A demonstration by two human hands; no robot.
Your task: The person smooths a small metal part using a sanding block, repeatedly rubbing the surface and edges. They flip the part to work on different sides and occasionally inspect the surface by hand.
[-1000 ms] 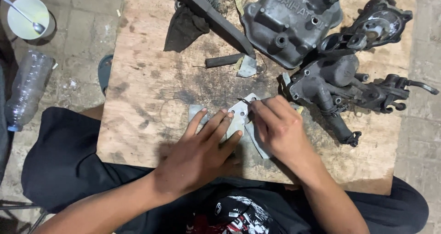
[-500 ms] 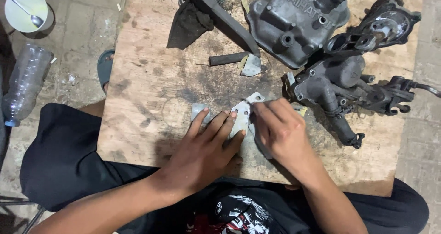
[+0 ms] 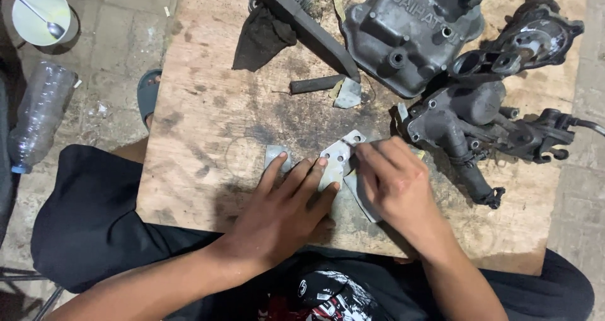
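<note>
A flat pale-grey gasket piece (image 3: 337,157) with small holes lies on a worn wooden board (image 3: 208,119). My left hand (image 3: 283,211) rests flat on it, fingers spread and pressing it down. My right hand (image 3: 394,185) is closed just to its right, fingertips at the gasket's upper edge near a tab with a hole. Whether a small tool is in the right hand is hidden. Another strip of grey sheet (image 3: 360,198) pokes out under the right hand.
A grey engine cover (image 3: 409,31), a dark pump-like housing (image 3: 469,116) and a round black part (image 3: 532,37) crowd the board's far right. A wire brush (image 3: 309,18), a dark rag (image 3: 261,37), a black rod (image 3: 315,83) lie behind. Bowl with spoon (image 3: 41,15) and plastic bottle (image 3: 38,116) sit on the floor.
Both hands stay on the gasket; the right hand's fingertips shifted slightly along its upper edge. The view moved a little.
</note>
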